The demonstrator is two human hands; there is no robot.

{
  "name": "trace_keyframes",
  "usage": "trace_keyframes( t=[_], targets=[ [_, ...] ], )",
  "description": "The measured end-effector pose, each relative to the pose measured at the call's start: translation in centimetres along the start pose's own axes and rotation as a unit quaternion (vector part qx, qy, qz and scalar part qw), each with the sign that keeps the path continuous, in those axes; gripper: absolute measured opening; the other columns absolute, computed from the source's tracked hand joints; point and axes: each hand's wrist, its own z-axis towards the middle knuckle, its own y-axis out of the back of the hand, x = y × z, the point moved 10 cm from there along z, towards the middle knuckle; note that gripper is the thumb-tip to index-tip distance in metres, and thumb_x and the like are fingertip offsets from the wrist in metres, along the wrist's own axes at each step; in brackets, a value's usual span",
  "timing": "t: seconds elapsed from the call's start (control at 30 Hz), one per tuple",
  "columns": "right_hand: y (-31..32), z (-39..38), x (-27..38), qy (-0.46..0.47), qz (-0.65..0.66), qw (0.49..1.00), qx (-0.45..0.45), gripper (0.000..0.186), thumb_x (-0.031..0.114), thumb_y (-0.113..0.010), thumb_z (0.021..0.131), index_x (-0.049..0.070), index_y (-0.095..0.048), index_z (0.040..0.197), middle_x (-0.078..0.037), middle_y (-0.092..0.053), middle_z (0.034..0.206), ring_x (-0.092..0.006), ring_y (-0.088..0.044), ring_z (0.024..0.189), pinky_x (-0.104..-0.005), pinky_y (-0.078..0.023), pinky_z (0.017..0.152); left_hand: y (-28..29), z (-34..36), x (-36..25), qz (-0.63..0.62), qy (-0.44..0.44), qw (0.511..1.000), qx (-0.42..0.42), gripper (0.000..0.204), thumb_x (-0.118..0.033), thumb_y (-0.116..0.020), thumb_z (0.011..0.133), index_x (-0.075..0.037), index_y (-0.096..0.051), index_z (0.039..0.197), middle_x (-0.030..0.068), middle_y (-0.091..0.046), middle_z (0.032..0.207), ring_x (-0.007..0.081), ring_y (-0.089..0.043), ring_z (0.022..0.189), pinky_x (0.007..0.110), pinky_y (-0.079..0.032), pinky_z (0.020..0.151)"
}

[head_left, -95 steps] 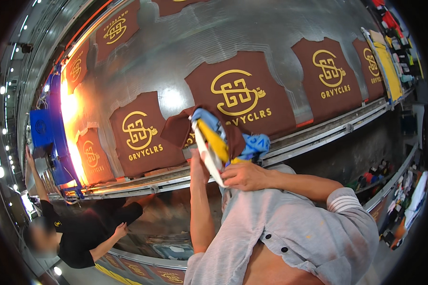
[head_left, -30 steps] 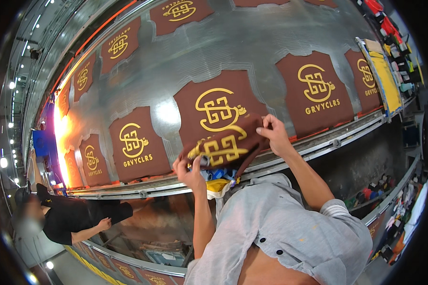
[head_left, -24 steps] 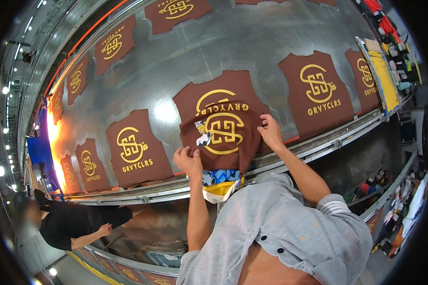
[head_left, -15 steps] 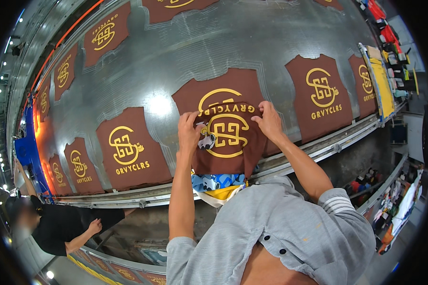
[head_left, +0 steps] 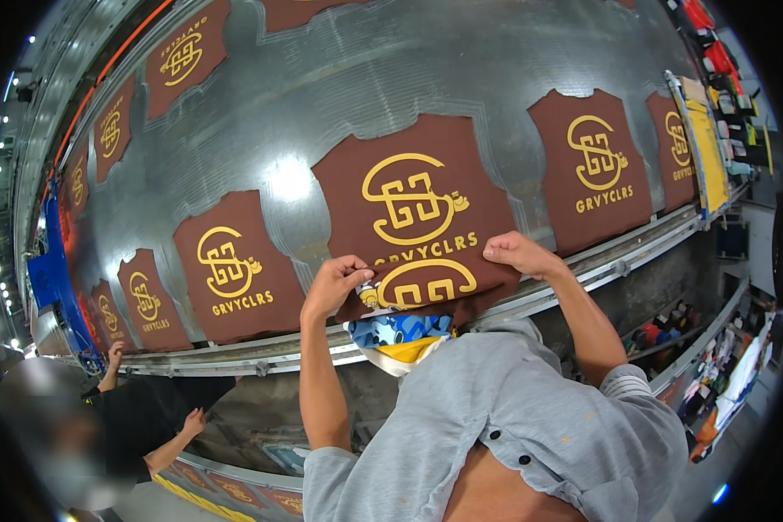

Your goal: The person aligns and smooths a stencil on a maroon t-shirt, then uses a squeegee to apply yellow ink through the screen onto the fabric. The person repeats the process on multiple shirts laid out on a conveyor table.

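Note:
My left hand (head_left: 336, 284) and my right hand (head_left: 524, 255) each pinch an upper corner of a brown printed fabric panel (head_left: 426, 285), stretched between them at the table's near edge. A yellow emblem and a small cartoon figure show on its bunched face. Right behind it, a second brown panel (head_left: 487, 178) lies flat, its yellow emblem uncovered and its lettering partly hidden by the held fabric. Below the held panel, a blue patterned cloth (head_left: 396, 331) and a yellow-and-white cloth (head_left: 404, 352) hang in front of my grey shirt.
The long grey table (head_left: 365, 70) carries several matching brown panels, including one at left (head_left: 235, 283) and one at right (head_left: 590, 165). A metal rail (head_left: 618, 270) runs along its near side. A yellow-faced frame (head_left: 705, 143) stands at right. Another person (head_left: 157, 413) is at lower left.
Both hands have come down toward me with the held panel, the right one also shifting right. More of the flat panel behind now shows. The other person has moved an arm along the rail.

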Motion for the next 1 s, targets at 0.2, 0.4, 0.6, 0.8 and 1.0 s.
trace_keyframes(
  t=[0.2, 0.4, 0.6, 0.8, 1.0],
  targets=[
    [2.8, -1.7, -1.1, -0.084, -0.392, 0.888, -0.226, 0.026, 0.028, -0.07, 0.091, 0.003, -0.064, 0.091, -0.012, -0.065, 0.086, -0.0347, -0.061, 0.081, -0.0422, -0.048, 0.078, 3.1, -3.1, 0.0, 0.185, -0.125, 0.893, -0.39, 0.015, -0.008, -0.075, 0.081, -0.001, -0.07, 0.094, 0.0127, -0.069, 0.093, 0.0298, -0.063, 0.09, 0.04, -0.049, 0.082],
    [0.9, -3.6, 4.0, 0.183, -0.434, 0.804, -0.363, 0.038, 0.026, -0.079, 0.08, 0.008, -0.061, 0.108, -0.009, -0.06, 0.103, -0.0322, -0.055, 0.103, -0.0453, -0.044, 0.089, -1.4, -3.1, -1.7, 0.209, -0.263, 0.883, -0.328, 0.017, -0.007, -0.077, 0.076, -0.005, -0.072, 0.092, 0.009, -0.068, 0.101, 0.0303, -0.058, 0.102, 0.041, -0.046, 0.087],
    [0.2, 0.7, 2.3, 0.155, -0.441, 0.829, -0.307, 0.028, 0.02, -0.08, 0.076, 0.007, -0.063, 0.094, -0.007, -0.061, 0.092, -0.0284, -0.058, 0.094, -0.0417, -0.044, 0.082, -4.9, 3.0, -4.9, 0.356, -0.209, 0.881, -0.231, 0.02, -0.008, -0.079, 0.073, -0.007, -0.07, 0.091, 0.0062, -0.06, 0.105, 0.0291, -0.053, 0.109, 0.043, -0.039, 0.09],
    [1.5, 1.3, 4.4, 0.171, -0.253, 0.914, -0.269, 0.017, 0.014, -0.074, 0.081, 0.002, -0.064, 0.087, -0.011, -0.066, 0.081, -0.0259, -0.064, 0.076, -0.0373, -0.048, 0.072, -3.1, 2.6, -3.2, 0.169, -0.134, 0.954, -0.21, 0.018, -0.003, -0.076, 0.078, -0.002, -0.059, 0.085, 0.0064, -0.065, 0.09, 0.0169, -0.06, 0.087, 0.035, -0.046, 0.077],
    [4.0, 8.0, 7.7, 0.137, -0.186, 0.939, -0.256, 0.017, 0.014, -0.073, 0.083, -0.001, -0.07, 0.092, -0.011, -0.07, 0.082, -0.0167, -0.065, 0.076, -0.0318, -0.051, 0.073, 0.6, 6.0, -2.5, 0.023, -0.089, 0.964, -0.249, 0.018, 0.003, -0.073, 0.081, 0.003, -0.066, 0.097, 0.0049, -0.068, 0.084, 0.0099, -0.061, 0.075, 0.025, -0.049, 0.067]
  ],
)
